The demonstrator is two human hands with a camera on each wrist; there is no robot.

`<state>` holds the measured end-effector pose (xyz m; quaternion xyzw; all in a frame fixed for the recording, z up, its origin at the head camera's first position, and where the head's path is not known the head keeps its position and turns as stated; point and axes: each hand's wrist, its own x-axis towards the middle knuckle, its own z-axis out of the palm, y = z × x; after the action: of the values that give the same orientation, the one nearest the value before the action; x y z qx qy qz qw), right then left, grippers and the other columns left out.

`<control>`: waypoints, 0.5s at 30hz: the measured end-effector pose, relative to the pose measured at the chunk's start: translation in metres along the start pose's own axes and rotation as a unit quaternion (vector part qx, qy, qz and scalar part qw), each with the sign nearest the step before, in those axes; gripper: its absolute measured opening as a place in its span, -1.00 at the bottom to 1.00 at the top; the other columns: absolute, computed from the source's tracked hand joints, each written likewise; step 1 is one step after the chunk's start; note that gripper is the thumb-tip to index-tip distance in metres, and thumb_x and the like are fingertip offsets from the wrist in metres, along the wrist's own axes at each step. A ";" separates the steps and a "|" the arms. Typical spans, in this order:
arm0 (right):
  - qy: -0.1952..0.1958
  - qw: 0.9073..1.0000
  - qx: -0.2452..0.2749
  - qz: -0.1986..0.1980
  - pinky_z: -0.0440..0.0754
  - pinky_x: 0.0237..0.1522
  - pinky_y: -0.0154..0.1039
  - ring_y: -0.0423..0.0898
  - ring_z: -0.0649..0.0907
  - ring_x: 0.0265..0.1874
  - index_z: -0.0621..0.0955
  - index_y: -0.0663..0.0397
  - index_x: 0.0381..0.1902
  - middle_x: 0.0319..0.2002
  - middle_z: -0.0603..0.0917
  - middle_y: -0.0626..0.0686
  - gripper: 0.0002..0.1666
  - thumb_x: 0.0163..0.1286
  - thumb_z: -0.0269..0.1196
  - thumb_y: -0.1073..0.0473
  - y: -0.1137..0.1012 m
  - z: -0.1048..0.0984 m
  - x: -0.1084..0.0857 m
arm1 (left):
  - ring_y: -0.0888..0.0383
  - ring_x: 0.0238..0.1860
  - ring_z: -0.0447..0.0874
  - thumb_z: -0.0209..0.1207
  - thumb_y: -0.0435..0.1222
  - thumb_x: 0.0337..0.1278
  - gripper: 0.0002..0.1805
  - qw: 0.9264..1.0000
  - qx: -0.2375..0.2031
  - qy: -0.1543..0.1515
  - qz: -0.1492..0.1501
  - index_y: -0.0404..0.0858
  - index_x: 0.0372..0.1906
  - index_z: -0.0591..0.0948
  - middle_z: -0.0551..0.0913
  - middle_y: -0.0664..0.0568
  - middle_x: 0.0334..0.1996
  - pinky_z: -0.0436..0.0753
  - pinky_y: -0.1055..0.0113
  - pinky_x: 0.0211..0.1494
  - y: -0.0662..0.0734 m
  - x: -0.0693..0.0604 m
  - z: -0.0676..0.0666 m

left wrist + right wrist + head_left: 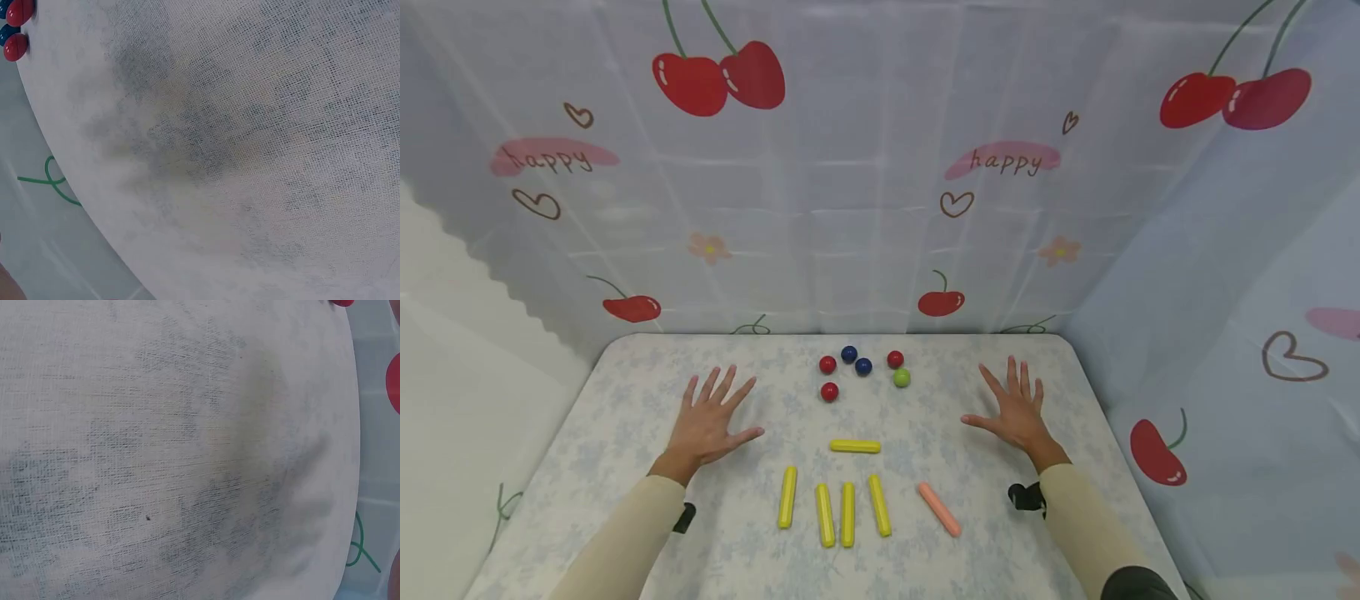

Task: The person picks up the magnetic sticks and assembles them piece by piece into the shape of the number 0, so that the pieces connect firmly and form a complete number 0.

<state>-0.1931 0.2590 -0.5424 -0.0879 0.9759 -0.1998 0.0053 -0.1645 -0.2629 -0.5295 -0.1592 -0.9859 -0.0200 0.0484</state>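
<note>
Both hands are seen over the bench [625, 400], the left hand [706, 425] toward its left edge, the right hand [1018, 417] toward its right edge. On each, the fingers are straight and spread apart; nothing is held. Whether the bench is touched by either palm cannot be judged with confidence, since little of the hands is caught in the wrist views.

The leftmost yellow stick [787, 497] is placed nearest the left hand: it is found past the thumb, toward the right edge and the near side, with its long axis run roughly from near side to far edge. Three more yellow sticks [847, 514] are set beside it, similarly aligned. The crosswise yellow stick [855, 447] is laid parallel to the far edge, between the hands, its left end slightly closer to the left thumb.

The salmon stick [939, 509] is slanted, its far end tipped toward the left edge; it is approached more closely by the right hand. The green ball [902, 377] is likewise nearer the right hand, toward the far edge.
</note>
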 end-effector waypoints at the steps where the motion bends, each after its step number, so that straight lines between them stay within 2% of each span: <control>1: -0.001 1.000 0.001 0.000 -0.38 0.27 0.40 0.33 -0.33 0.44 0.10 -0.09 0.52 0.50 -0.30 0.33 0.25 0.01 0.30 -0.47 -0.001 0.000 0.001 | -0.25 0.46 -0.08 0.13 0.35 -0.02 -0.03 1.000 0.000 0.001 0.001 -0.05 0.45 0.22 0.07 -0.23 0.47 -0.22 -0.21 0.41 0.001 0.000 0.000; 4: -0.003 1.000 0.006 0.001 -0.36 0.28 0.38 0.33 -0.32 0.44 0.11 -0.07 0.51 0.50 -0.29 0.33 0.26 -0.01 0.32 -0.48 -0.004 0.000 0.005 | -0.25 0.46 -0.07 0.13 0.35 -0.03 -0.02 1.000 -0.009 0.000 0.000 -0.06 0.46 0.22 0.09 -0.24 0.47 -0.19 -0.24 0.40 0.008 0.003 0.001; 9: -0.012 1.000 0.013 0.002 -0.31 0.30 0.37 0.32 -0.28 0.45 0.12 -0.06 0.51 0.50 -0.26 0.33 0.27 -0.02 0.34 -0.45 -0.013 0.002 0.013 | -0.27 0.43 0.00 0.20 0.31 -0.06 -0.01 0.998 -0.069 0.004 0.001 -0.09 0.45 0.25 0.14 -0.25 0.45 -0.11 -0.31 0.36 0.029 0.011 -0.001; 15: -0.013 0.999 0.030 -0.010 -0.18 0.29 0.39 0.32 -0.23 0.45 0.13 -0.06 0.51 0.50 -0.23 0.33 0.25 -0.01 0.38 -0.40 -0.026 0.008 0.026 | -0.23 0.34 0.21 0.27 0.26 -0.07 -0.04 0.997 -0.079 0.004 0.015 -0.07 0.43 0.29 0.28 -0.21 0.38 0.09 -0.23 0.34 0.050 0.019 -0.001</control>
<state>-0.2138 0.2275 -0.5393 -0.1006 0.9683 -0.2278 0.0189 -0.1666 -0.2095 -0.5255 -0.1773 -0.9785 -0.0978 0.0395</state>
